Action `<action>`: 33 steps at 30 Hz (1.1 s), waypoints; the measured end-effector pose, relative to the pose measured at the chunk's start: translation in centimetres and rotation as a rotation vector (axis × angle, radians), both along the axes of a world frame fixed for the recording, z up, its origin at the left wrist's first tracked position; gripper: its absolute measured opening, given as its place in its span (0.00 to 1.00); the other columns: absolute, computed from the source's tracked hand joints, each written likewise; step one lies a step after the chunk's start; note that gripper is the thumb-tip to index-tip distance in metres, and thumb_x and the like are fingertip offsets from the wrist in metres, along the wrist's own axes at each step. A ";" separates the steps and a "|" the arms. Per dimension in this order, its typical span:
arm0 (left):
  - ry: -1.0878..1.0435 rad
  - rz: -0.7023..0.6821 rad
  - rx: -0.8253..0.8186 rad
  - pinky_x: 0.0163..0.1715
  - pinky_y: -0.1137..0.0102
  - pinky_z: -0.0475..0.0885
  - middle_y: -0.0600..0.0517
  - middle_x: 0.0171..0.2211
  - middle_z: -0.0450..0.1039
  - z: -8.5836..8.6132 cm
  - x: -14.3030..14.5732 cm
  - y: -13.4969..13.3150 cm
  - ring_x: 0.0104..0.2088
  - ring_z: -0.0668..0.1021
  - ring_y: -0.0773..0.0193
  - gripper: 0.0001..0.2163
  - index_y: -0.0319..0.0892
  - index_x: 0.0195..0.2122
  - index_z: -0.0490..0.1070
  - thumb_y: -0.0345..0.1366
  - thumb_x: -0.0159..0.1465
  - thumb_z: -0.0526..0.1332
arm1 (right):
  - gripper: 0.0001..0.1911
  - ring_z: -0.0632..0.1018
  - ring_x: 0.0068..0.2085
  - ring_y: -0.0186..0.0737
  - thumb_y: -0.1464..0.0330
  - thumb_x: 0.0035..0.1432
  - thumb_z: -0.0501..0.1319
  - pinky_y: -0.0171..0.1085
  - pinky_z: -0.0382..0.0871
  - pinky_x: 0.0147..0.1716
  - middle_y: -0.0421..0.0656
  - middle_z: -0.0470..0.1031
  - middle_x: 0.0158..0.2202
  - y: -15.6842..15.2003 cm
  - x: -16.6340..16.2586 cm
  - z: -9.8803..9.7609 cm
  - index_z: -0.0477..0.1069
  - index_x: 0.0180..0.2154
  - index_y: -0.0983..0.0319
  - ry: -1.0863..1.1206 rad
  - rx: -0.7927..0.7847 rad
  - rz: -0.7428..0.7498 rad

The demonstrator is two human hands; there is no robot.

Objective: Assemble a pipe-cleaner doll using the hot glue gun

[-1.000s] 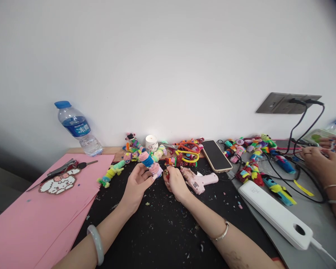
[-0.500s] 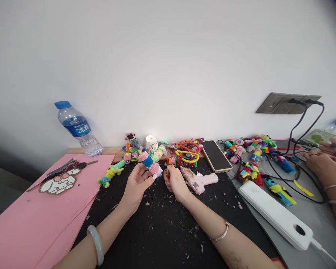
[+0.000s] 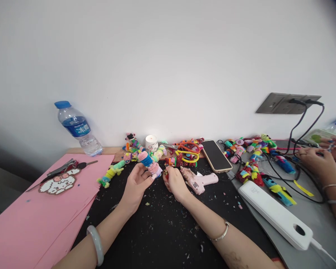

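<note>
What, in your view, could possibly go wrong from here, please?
The pink glue gun lies close beside the right hand; if hot, it might burn the wrist. Loose scraps on the black surface could cling to the fuzzy figure in the left hand.

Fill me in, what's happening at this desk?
A person's left hand holds a fuzzy multicoloured figure over a black mat. The right hand, close by but apart, grips a small reddish object, mostly hidden. A pink glue gun lies just right of that hand. At far right, another person's hands are also busy.
</note>
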State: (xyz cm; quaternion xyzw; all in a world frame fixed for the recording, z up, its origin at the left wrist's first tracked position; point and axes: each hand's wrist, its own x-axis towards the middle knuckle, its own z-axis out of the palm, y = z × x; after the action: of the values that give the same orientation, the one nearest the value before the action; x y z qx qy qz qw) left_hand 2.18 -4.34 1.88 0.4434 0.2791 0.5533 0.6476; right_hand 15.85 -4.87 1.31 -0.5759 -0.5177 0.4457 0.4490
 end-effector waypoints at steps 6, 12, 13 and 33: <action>0.003 -0.002 -0.011 0.46 0.67 0.66 0.51 0.43 0.71 0.1 -0.1 -0.1 0.45 0.73 0.63 0.14 0.44 0.40 0.68 0.29 0.53 0.65 | 0.23 0.56 0.14 0.31 0.72 0.61 0.40 0.30 0.53 0.17 0.34 0.50 0.10 0.1 0.0 -0.2 0.50 0.14 0.58 -0.047 0.012 0.004; 0.010 0.005 -0.004 0.46 0.66 0.66 0.50 0.43 0.71 0.1 0.0 0.0 0.45 0.73 0.61 0.14 0.43 0.40 0.68 0.29 0.53 0.65 | 0.23 0.56 0.14 0.31 0.72 0.61 0.39 0.30 0.53 0.17 0.34 0.50 0.11 0.1 0.0 -0.2 0.49 0.14 0.58 -0.051 0.024 0.009; 0.009 0.009 -0.005 0.46 0.65 0.66 0.50 0.43 0.71 0.1 0.0 0.0 0.45 0.73 0.61 0.14 0.43 0.40 0.68 0.29 0.53 0.65 | 0.23 0.56 0.14 0.31 0.72 0.61 0.39 0.30 0.53 0.17 0.34 0.50 0.11 0.1 0.0 -0.2 0.49 0.14 0.58 -0.048 0.027 0.007; 0.113 0.012 0.033 0.44 0.66 0.68 0.50 0.39 0.74 -0.1 0.0 0.0 0.40 0.75 0.61 0.16 0.43 0.39 0.69 0.29 0.50 0.67 | 0.23 0.55 0.14 0.31 0.70 0.62 0.38 0.30 0.53 0.15 0.34 0.49 0.11 -0.1 -0.1 0.2 0.48 0.15 0.57 -0.031 0.006 -0.017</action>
State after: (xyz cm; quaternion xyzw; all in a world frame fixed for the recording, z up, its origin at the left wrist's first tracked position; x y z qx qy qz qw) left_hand 2.19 -4.31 1.79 0.4830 0.3084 0.5359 0.6201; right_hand 15.76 -4.98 1.49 -0.5856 -0.5211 0.4315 0.4464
